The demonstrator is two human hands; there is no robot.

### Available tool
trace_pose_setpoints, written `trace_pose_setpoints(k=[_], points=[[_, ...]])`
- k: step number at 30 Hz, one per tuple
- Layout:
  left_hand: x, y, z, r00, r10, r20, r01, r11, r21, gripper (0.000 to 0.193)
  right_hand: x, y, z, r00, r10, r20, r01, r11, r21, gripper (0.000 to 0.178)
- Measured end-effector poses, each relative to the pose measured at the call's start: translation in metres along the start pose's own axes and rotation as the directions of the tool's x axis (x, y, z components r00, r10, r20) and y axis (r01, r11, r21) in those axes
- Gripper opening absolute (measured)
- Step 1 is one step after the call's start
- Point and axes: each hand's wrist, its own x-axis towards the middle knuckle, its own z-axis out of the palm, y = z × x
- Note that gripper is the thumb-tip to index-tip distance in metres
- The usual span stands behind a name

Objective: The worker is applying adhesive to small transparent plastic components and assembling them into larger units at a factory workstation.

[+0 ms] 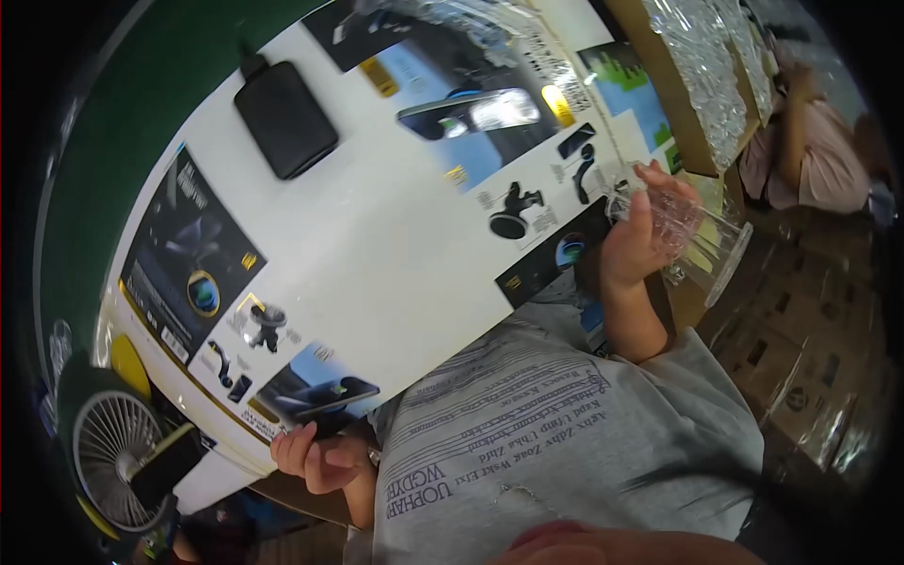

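A clear plastic piece [702, 247] with a flat rim at its outer end is in my right hand [654, 226], which is closed on it beside the table's right edge. Glare and see-through walls blur its exact shape. My left hand [320, 459] rests at the near edge of the table with its fingers curled; whatever they may hold does not show. Its fingertips are beside a printed phone picture [325, 386]. Under both hands' reach lies a white tabletop [377, 254] covered with printed packaging artwork of phone holders.
A black rectangular device [285, 120] with a cable lies at the far left. Clear plastic pieces [461, 28] lie at the far edge, and more fill a cardboard box [673, 89]. A fan [118, 457] stands lower left. Another person [815, 155] sits at right, near stacked cartons [800, 348].
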Motion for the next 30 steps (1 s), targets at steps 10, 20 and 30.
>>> trace_pose_setpoints(k=[10,20,30], points=[[-0.002,0.003,0.006,1.000,0.006,0.015,-0.006,1.000,0.004,0.016,-0.004,0.003,-0.016,0.996,0.017,0.087,-0.011,0.998,-0.067,0.043],[-0.007,-0.013,-0.011,0.987,0.079,0.142,-0.082,0.997,0.013,0.035,-0.007,0.002,-0.015,0.994,-0.011,0.110,0.018,0.998,-0.055,0.043],[-0.034,-0.015,0.002,0.986,0.090,-0.139,-0.103,0.991,-0.087,0.020,0.023,0.000,-0.028,0.959,0.265,0.104,-0.284,0.923,0.259,0.039]])
